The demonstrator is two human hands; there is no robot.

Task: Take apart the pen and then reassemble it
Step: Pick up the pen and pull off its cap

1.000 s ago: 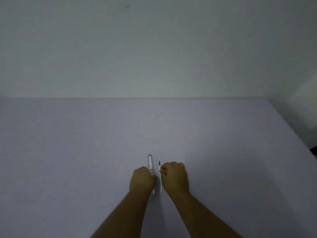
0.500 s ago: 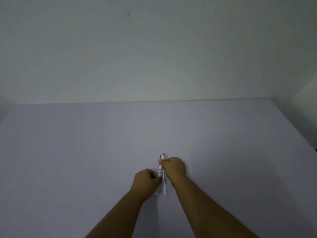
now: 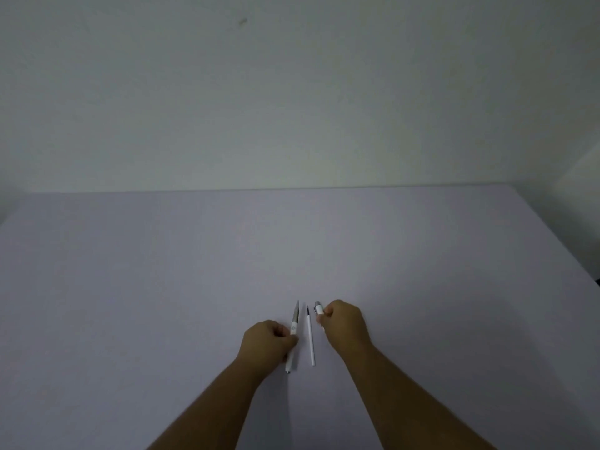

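Pen parts lie and are held near the front middle of the pale lilac tabletop (image 3: 162, 271), and in the one head view we see three of them. Our left hand (image 3: 268, 344) is curled into a loose fist, knuckles up, with thumb and fingers clamped on the pen barrel (image 3: 293, 334); this piece is white at its near end and grey and tapered at its far tip, and it slants away from us, its near end poking out below the fist. Just to the right of it, apart from both hands, the thin white refill (image 3: 310, 337) lies flat on the tabletop with its dark tip pointing away from us, almost parallel to the barrel. Our right hand (image 3: 345, 323) is also curled, wrist turned slightly inward, and its fingertips are pinched on a short white and grey end piece (image 3: 318, 308) that sticks out toward the left from the fist; how far this piece runs inside the hand we cannot tell. Both forearms come in from the bottom edge and converge toward the parts, leaving a narrow gap between the hands where the refill lies. Beyond the hands the tabletop runs bare to its far edge, where it meets a plain wall (image 3: 292, 92); its right edge slants down at the right side.
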